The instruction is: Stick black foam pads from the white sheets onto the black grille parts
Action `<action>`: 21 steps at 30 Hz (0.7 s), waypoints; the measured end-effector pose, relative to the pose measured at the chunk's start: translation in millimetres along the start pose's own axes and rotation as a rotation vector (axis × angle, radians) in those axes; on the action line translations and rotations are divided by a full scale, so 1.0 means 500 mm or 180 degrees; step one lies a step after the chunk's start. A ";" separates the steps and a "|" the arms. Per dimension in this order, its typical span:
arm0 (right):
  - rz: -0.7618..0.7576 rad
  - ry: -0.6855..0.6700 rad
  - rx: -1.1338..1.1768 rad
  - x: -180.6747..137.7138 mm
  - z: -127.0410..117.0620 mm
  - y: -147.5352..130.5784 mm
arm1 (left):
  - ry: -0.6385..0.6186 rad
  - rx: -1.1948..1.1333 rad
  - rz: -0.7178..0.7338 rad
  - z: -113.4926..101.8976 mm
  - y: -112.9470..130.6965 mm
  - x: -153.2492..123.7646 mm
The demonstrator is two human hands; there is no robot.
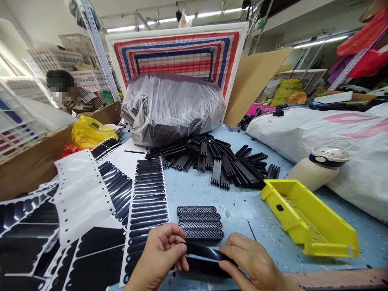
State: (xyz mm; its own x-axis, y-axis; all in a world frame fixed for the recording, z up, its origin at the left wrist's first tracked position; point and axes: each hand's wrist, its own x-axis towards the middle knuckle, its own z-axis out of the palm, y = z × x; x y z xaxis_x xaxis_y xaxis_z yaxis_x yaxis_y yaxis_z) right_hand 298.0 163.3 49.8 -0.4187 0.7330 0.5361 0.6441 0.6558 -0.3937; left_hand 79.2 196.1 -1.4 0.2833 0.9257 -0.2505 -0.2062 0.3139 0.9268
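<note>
Near the front edge of the table, a glossy black adhesive strip (203,251) stretches between my hands. My left hand (166,254) pinches its left end between thumb and fingers. The strip's right end is in the closed fingers of my right hand (251,258). Right below the strip lies a flat black plastic piece (204,266), partly covered by my fingers. Just beyond my hands, several black pieces with a mesh-patterned face (199,223) lie side by side. A white sheet of black strip stickers (148,194) lies beside my left hand.
A heap of black slotted plastic parts (218,161) lies further back, before a grey plastic-wrapped bundle (176,109). To the right are a yellow bin (312,218) with small metal bits and a cream bottle (315,169). More sticker sheets (81,194) overlap at left. A person (81,101) sits beyond.
</note>
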 end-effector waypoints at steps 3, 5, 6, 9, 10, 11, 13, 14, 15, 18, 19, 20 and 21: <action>0.0078 0.0054 0.0040 -0.008 0.001 0.013 | 0.0323 0.0499 0.0110 -0.006 0.025 0.003; 0.0162 0.0103 0.0123 -0.014 -0.001 0.034 | 0.0596 0.0845 0.0350 -0.021 0.040 0.006; 0.0240 0.0082 0.0208 -0.017 -0.003 0.046 | 0.0707 0.1043 0.0491 -0.030 0.046 0.008; 0.0725 -0.0160 0.0502 -0.020 -0.009 0.084 | 0.0743 0.1838 0.0796 -0.054 0.045 0.014; 0.0928 -0.0261 0.0557 -0.020 -0.009 0.095 | 0.0704 0.2121 0.0856 -0.059 0.040 0.016; 0.1119 -0.0350 0.0581 -0.020 -0.008 0.104 | 0.0661 0.2385 0.0891 -0.061 0.034 0.018; 0.1400 -0.0462 0.0601 -0.021 -0.001 0.116 | 0.0567 0.2817 0.0921 -0.060 0.017 0.024; 0.1488 -0.0492 0.0614 -0.021 0.004 0.120 | 0.0508 0.2984 0.0932 -0.057 0.010 0.028; 0.1554 -0.0500 0.0626 -0.020 0.011 0.122 | 0.0441 0.3115 0.0951 -0.054 0.003 0.032; 0.1649 -0.0494 0.0624 -0.015 0.030 0.125 | 0.0311 0.3285 0.1045 -0.045 -0.010 0.047; 0.1664 -0.0501 0.0611 -0.011 0.035 0.125 | 0.0307 0.3279 0.1070 -0.044 -0.011 0.053; 0.1670 -0.0513 0.0603 -0.006 0.039 0.126 | 0.0311 0.3255 0.1087 -0.042 -0.012 0.057; 0.1664 -0.0543 0.0609 -0.002 0.042 0.127 | 0.0312 0.3217 0.1095 -0.041 -0.011 0.061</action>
State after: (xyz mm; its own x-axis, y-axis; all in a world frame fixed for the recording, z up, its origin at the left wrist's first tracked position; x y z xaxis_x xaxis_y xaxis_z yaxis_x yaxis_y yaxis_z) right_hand 325.9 207.9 8.9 -0.1836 0.9765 0.1126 0.6725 0.2083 -0.7102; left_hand 69.6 226.6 -20.0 0.2721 0.9582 0.0885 0.6231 -0.2455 0.7426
